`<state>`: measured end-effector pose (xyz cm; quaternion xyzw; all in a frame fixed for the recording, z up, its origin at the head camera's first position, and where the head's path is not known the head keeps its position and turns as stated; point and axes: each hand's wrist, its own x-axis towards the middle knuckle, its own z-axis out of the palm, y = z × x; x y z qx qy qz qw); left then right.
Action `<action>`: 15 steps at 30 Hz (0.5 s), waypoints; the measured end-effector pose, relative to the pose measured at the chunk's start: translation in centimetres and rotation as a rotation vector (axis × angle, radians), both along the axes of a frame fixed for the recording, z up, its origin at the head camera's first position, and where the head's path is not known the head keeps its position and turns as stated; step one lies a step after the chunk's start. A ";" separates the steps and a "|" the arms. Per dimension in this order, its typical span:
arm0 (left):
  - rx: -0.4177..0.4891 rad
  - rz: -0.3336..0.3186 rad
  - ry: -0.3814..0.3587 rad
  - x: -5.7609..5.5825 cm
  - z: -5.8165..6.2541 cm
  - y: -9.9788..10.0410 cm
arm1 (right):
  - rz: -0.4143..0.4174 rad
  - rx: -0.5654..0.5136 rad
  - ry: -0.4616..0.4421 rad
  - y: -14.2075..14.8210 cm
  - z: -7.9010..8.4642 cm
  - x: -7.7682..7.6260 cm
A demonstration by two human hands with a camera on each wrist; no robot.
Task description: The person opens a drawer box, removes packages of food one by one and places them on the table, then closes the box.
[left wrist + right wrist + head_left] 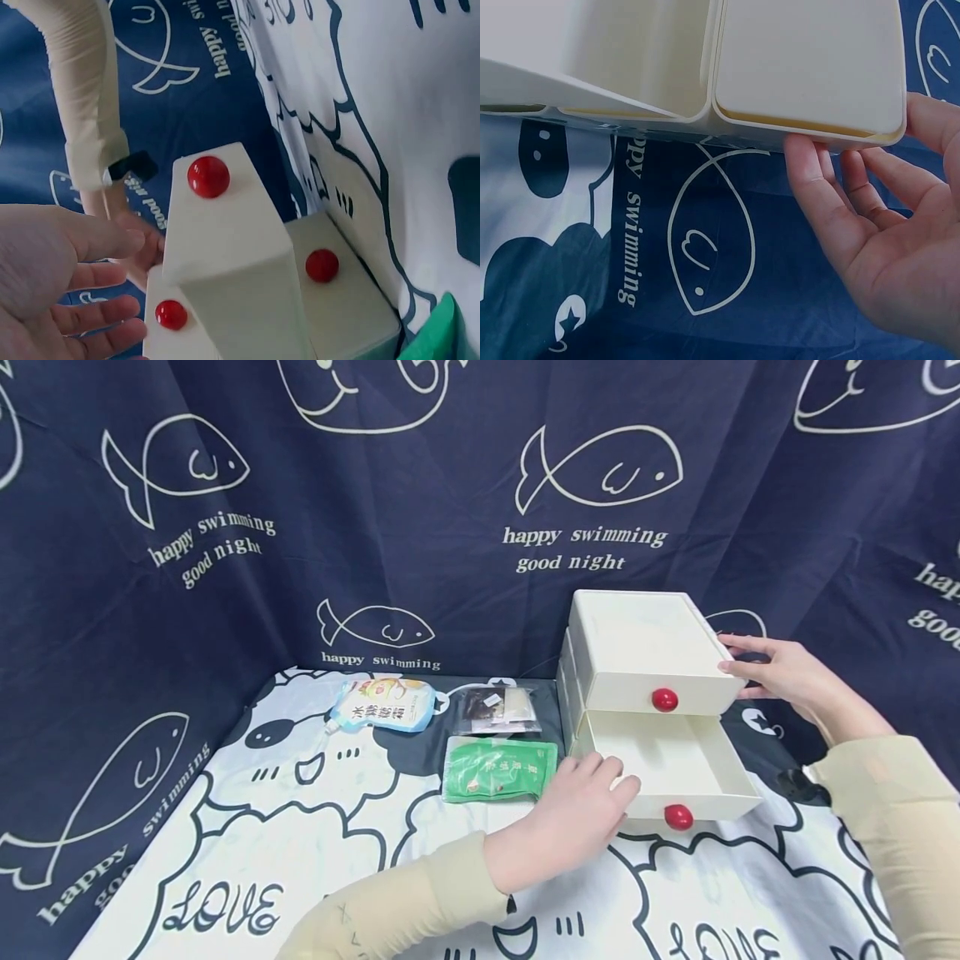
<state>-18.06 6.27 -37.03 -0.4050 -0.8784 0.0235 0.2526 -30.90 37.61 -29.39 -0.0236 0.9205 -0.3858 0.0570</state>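
A white three-tier drawer cabinet [641, 631] with round red knobs stands at the right. Its middle drawer [675, 768] is pulled out; the top and bottom drawers sit closed in the left wrist view. My right hand [787, 672] rests its fingertips against the right side of the top tier, also visible in the right wrist view. Beside the left wall of the pulled-out drawer is my left hand [573, 814], its fingers loosely extended and holding nothing. In the left wrist view a gap shows between these fingers [101, 307] and the drawer.
Left of the cabinet lies a green packet [495, 768]. Behind it is a clear packet [497, 708] with dark and pale contents. Farther left lies a blue-and-white spouted pouch [386, 704]. A patterned cloth covers the table, and a dark blue curtain [420, 552] hangs behind.
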 end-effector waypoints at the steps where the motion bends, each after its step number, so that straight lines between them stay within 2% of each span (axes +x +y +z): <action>1: -0.002 -0.012 0.011 0.1 0.0 0.2 | 0.000 0.003 0.000 0.0 0.0 0.0; 7: -0.002 -0.065 0.049 0.3 -0.2 1.3 | 0.002 0.015 0.005 0.0 0.0 0.0; 15: -0.007 -0.101 0.024 0.0 -0.5 2.3 | 0.002 0.000 0.010 0.0 -0.2 0.0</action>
